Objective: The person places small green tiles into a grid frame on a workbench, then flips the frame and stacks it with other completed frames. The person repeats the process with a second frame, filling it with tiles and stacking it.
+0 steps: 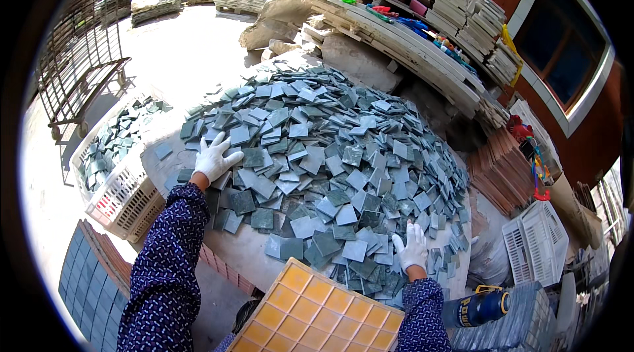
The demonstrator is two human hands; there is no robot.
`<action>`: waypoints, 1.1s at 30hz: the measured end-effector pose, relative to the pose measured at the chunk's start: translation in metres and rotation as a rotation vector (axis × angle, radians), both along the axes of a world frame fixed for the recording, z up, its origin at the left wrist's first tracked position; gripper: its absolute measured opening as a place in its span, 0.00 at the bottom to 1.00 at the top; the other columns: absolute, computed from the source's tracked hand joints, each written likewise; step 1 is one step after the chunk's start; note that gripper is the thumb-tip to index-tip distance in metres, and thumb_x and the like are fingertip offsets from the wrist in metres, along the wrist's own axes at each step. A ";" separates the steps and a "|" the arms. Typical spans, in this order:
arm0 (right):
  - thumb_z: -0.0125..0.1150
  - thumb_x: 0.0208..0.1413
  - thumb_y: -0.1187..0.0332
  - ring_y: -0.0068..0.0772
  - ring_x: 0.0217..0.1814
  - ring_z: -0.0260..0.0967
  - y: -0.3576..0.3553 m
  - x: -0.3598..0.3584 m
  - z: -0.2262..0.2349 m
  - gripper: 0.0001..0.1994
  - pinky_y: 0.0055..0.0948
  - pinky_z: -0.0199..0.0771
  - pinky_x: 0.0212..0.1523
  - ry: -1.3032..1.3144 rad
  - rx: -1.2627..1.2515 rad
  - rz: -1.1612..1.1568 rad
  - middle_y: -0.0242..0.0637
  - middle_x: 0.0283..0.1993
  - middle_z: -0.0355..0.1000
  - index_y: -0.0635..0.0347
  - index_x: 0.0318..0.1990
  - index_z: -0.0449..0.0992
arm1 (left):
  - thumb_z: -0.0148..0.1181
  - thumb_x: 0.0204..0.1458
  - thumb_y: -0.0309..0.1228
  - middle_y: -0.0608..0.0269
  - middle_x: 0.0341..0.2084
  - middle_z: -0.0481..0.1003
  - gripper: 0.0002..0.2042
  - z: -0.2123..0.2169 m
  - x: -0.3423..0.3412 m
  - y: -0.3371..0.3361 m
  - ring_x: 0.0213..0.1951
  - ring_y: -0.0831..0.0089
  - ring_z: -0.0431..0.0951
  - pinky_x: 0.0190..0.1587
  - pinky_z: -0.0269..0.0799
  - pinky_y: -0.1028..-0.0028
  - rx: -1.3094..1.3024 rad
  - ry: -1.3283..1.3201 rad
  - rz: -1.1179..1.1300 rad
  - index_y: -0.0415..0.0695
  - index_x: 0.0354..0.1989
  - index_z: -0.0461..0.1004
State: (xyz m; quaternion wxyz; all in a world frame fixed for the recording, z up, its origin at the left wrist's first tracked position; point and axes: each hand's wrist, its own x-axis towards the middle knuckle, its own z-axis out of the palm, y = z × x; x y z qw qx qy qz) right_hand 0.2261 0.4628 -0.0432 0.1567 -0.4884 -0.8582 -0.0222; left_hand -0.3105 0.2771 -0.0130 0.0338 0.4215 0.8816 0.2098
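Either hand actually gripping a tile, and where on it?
Nothing visibly held. The left hand lies flat, fingers spread, on the pile of grey-green tiles; the right hand rests on tiles at the pile's near edge.

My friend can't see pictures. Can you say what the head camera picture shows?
Two white-gloved hands, left hand and right hand, rest flat on a big pile of grey-green tiles on a table. A yellow grid tray lies just in front, and a white basket of tiles stands at the left.
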 end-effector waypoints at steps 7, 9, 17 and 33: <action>0.61 0.52 0.50 0.55 0.64 0.57 0.002 -0.009 0.003 0.33 0.43 0.59 0.63 0.085 0.003 -0.009 0.53 0.61 0.61 0.58 0.62 0.63 | 0.57 0.49 0.57 0.60 0.63 0.63 0.26 0.018 0.080 0.038 0.65 0.50 0.55 0.62 0.43 0.36 0.251 -0.162 -0.125 0.57 0.52 0.76; 0.62 0.51 0.50 0.54 0.64 0.58 0.002 -0.002 0.006 0.33 0.43 0.60 0.63 0.097 0.006 -0.027 0.52 0.61 0.61 0.57 0.62 0.63 | 0.56 0.50 0.55 0.58 0.62 0.64 0.24 0.034 0.151 0.059 0.65 0.52 0.56 0.62 0.44 0.37 0.241 -0.078 -0.192 0.56 0.52 0.76; 0.60 0.53 0.46 0.51 0.65 0.58 0.022 0.000 0.034 0.30 0.42 0.61 0.62 0.184 -0.291 -0.032 0.45 0.64 0.61 0.52 0.59 0.68 | 0.57 0.53 0.50 0.54 0.62 0.63 0.29 0.040 0.166 0.083 0.65 0.54 0.59 0.64 0.52 0.50 0.450 0.175 -0.486 0.48 0.60 0.67; 0.65 0.50 0.52 0.49 0.65 0.61 -0.002 -0.082 0.026 0.36 0.38 0.60 0.63 0.446 -0.282 0.358 0.49 0.62 0.65 0.58 0.64 0.62 | 0.56 0.51 0.51 0.56 0.52 0.72 0.25 0.015 0.257 0.106 0.57 0.58 0.67 0.62 0.53 0.53 0.475 0.068 -0.695 0.47 0.52 0.74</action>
